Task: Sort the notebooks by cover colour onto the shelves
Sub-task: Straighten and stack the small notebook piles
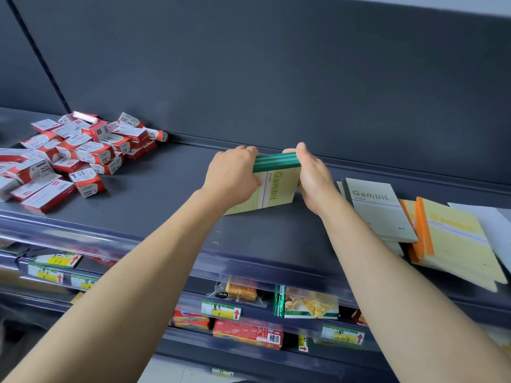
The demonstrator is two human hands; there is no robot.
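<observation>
a: where are the green ones?
b: middle of the frame. a small stack of green-spined notebooks (276,186) sits over the dark shelf (166,194), near its back wall, spines toward the wall. the top cover reads "gambit". i can't tell if the stack lies flat or is raised a little.
a: and the hands?
b: both are on it. the left hand (235,175) curls its fingers over the stack's left edge, and the right hand (315,181) clasps the right edge, thumb up by the spines. the stack is squeezed between them.
a: anything beside it?
b: just right of the right hand lie grey-green notebooks (378,214), then orange-spined yellow notebooks (456,241) at the right edge. in the upper left there's a heap of red and white paper clip boxes (80,158), well apart from the stack. snack packets (309,302) and yellow price tags (221,310) show on the lower shelves at the bottom.
</observation>
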